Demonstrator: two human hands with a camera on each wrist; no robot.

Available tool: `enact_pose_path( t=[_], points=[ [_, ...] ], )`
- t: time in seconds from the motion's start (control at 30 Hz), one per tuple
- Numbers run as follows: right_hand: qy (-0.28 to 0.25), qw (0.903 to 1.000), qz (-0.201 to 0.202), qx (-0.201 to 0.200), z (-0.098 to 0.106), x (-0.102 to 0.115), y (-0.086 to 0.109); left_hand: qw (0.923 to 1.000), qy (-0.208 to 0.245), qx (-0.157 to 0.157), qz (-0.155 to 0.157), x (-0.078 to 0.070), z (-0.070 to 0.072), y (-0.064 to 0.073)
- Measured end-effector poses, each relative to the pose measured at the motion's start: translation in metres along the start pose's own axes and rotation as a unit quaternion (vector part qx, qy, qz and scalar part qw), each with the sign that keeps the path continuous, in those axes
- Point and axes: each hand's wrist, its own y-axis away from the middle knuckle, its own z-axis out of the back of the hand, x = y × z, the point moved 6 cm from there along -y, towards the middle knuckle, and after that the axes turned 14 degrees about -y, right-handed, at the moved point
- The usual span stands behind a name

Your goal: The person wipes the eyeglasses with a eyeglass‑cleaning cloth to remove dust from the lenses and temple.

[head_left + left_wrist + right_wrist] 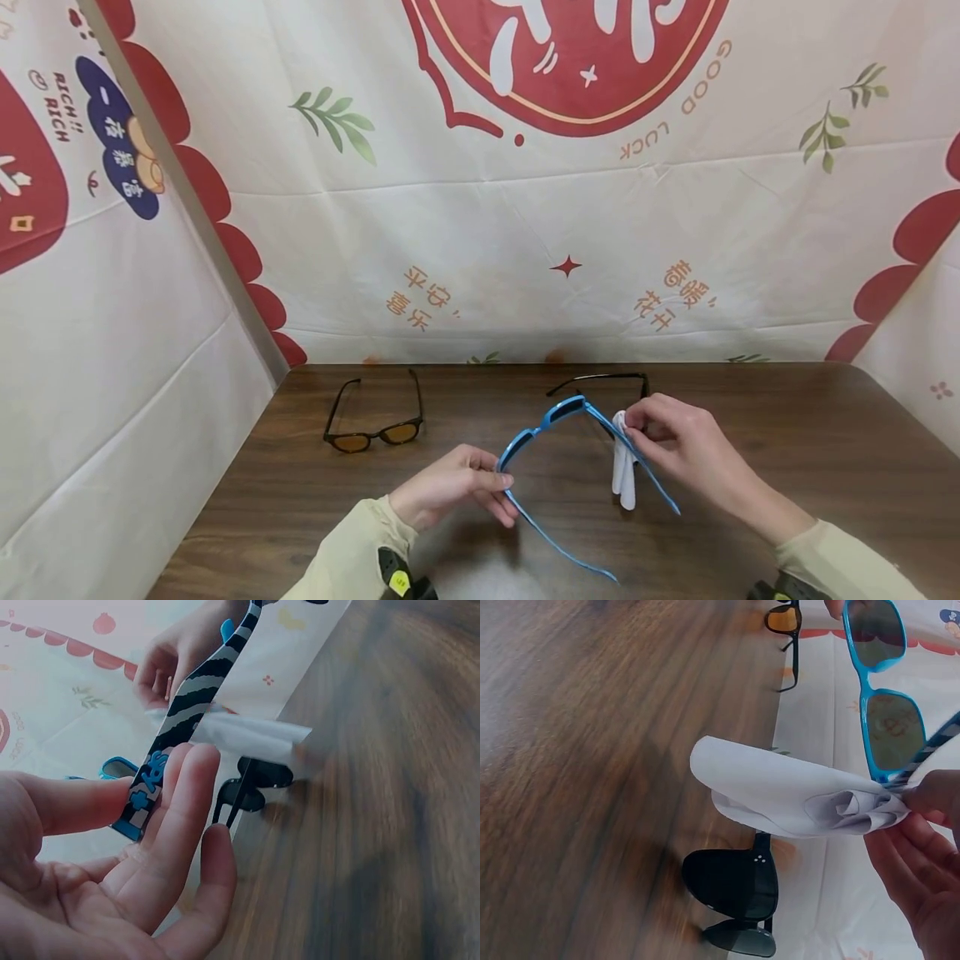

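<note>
My left hand [465, 483] pinches the blue sunglasses [564, 409] near one hinge, between thumb and fingers, and holds them above the table with both temples unfolded. In the left wrist view, the temple [191, 697] in that hand shows black-and-white zebra stripes on its inner side. My right hand [678, 433] pinches a folded white cloth [623, 475] against the other temple, close to its hinge in the right wrist view. The cloth's loose end [757, 776] hangs free. Both dark lenses [896, 724] lie uncovered between the hands.
Tortoiseshell glasses with amber lenses [352, 442] lie unfolded on the brown wooden table [247, 500] at the left. Black sunglasses [731, 881] rest behind the right hand, partly hidden in the head view. A printed white curtain [450, 233] hangs along the table's back edge and sides.
</note>
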Motion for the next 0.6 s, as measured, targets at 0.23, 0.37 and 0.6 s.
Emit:
enact_pose_path(
  t=[0.23, 0.37, 0.6],
  points=[
    [-0.036, 0.9989, 0.010, 0.029, 0.000, 0.002, 0.007, 0.9995, -0.001, -0.031, 0.001, 0.002, 0.015, -0.001],
    [-0.061, 0.9965, 0.033, 0.047, -0.001, 0.004, 0.012, 0.9982, -0.010, -0.059, 0.008, 0.005, 0.024, 0.000],
    [-0.095, 0.9915, 0.074, 0.049, -0.001, 0.007, 0.018, 0.9963, -0.022, -0.081, 0.018, 0.011, 0.035, 0.001]
  ],
)
